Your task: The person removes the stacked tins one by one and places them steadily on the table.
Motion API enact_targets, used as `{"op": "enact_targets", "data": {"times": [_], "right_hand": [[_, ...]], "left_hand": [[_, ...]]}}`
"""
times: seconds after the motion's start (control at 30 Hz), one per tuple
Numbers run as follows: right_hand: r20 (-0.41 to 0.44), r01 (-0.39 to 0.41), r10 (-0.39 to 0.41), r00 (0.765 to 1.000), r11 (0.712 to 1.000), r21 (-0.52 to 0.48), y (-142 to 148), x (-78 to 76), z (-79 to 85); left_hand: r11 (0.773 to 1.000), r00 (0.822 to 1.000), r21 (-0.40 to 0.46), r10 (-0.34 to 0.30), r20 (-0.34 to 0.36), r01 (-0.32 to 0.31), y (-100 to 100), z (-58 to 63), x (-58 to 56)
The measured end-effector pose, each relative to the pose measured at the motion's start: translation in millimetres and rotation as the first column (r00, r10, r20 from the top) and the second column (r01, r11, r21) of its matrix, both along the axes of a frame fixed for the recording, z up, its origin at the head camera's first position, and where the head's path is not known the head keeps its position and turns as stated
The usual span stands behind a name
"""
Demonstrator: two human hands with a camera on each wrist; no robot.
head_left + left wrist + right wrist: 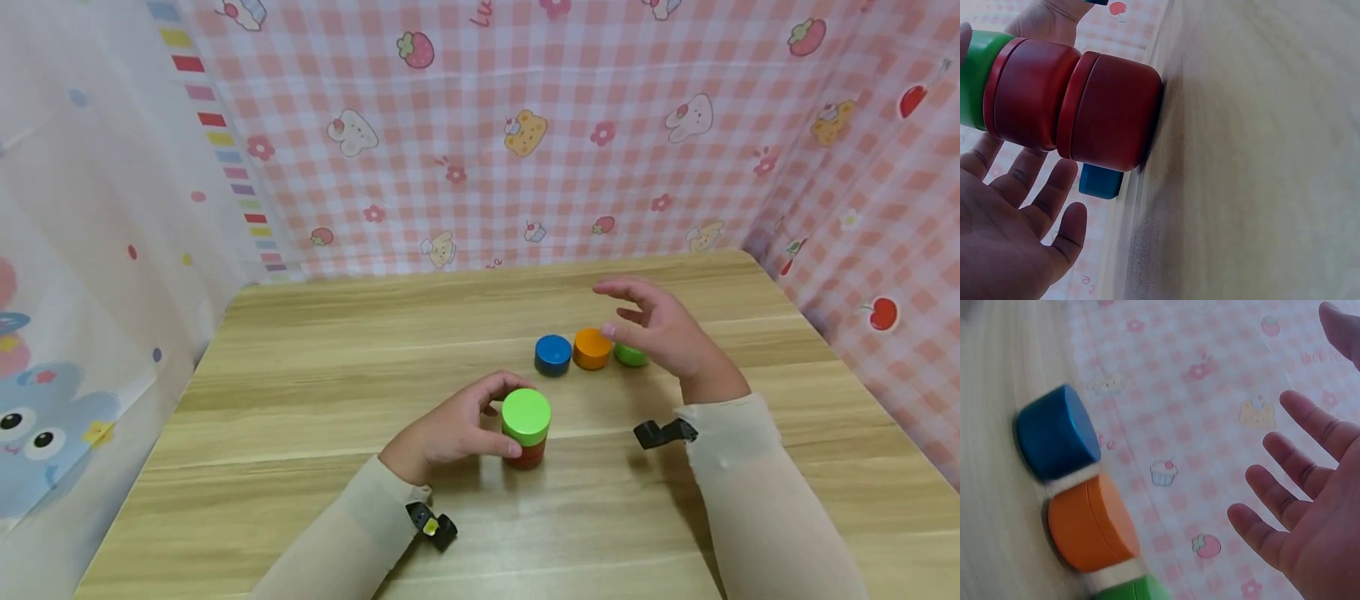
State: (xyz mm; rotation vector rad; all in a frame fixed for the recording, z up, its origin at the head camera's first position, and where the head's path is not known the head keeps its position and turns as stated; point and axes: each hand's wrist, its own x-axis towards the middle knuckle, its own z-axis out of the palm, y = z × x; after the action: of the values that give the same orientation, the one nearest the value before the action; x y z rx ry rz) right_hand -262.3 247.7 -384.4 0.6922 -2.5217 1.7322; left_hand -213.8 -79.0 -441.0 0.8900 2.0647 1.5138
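Note:
My left hand (461, 425) grips a stack, its thumb in front and its index finger behind the top. That stack has a light green cylinder (526, 414) over two red cylinders (1113, 112), upright on the table; the other left fingers spread beside it. A seam line runs round each red one. Over at the right, my right hand (663, 329) hovers with fingers apart, holding nothing. Below and beside it stand a blue cylinder (552, 356), an orange cylinder (592, 349) and a second green cylinder (631, 355), partly hidden by the hand.
The wooden table (315, 375) reaches back to a pink checked cloth (480, 167). A white patterned cloth (97, 208) hangs along the left side. Each wrist carries a small black camera mount (666, 432).

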Motion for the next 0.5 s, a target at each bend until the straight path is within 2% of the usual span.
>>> {"op": "enact_targets", "data": {"times": [0.2,0.5], "right_hand": [[-0.002,-0.077,0.077,0.997,0.996,-0.053,-8,4.6,1.0],[0.012,-0.184,0.185,0.983,0.982,-0.032,-24,8.9,-1.1]], "left_hand": [[0.999,0.998,-0.014,-0.029,0.050,0.030,1,-0.6,-1.6],[0.997,0.998,-0.060,-0.034,0.048,0.037,0,-0.9,-1.6]]}}
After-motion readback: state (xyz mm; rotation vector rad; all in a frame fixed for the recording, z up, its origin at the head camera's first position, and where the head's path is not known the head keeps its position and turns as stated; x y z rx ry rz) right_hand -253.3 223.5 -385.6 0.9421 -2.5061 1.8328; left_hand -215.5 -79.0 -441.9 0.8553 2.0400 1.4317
